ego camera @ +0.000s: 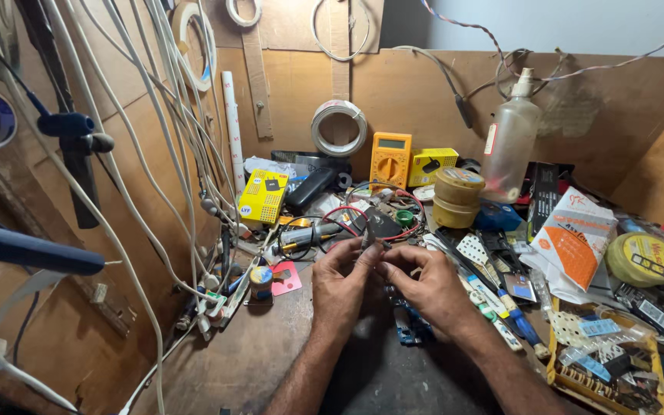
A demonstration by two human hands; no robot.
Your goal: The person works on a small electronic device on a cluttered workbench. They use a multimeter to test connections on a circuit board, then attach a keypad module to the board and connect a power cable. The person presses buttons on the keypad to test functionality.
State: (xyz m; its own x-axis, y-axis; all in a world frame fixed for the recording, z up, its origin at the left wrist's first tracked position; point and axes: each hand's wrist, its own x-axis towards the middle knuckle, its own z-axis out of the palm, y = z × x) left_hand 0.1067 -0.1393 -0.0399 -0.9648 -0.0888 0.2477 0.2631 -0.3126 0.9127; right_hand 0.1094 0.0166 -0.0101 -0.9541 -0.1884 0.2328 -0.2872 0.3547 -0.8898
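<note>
My left hand [341, 286] and my right hand [423, 286] meet over the middle of a cluttered wooden workbench [263, 346]. Their fingertips pinch a small grey part [368, 240] between them; it is too small to identify. Under my right hand lies a blue circuit module [411, 329], partly hidden by the wrist. Just beyond the fingers sit red and black test leads [347, 215] and a black-handled tool [305, 234].
A yellow multimeter [390, 160] leans against the back wall beside a coil of white wire [339, 127]. A plastic bottle [510, 146], stacked yellow tins [456, 197], a screwdriver [520, 319] and packets crowd the right. White cables [155, 154] hang at left.
</note>
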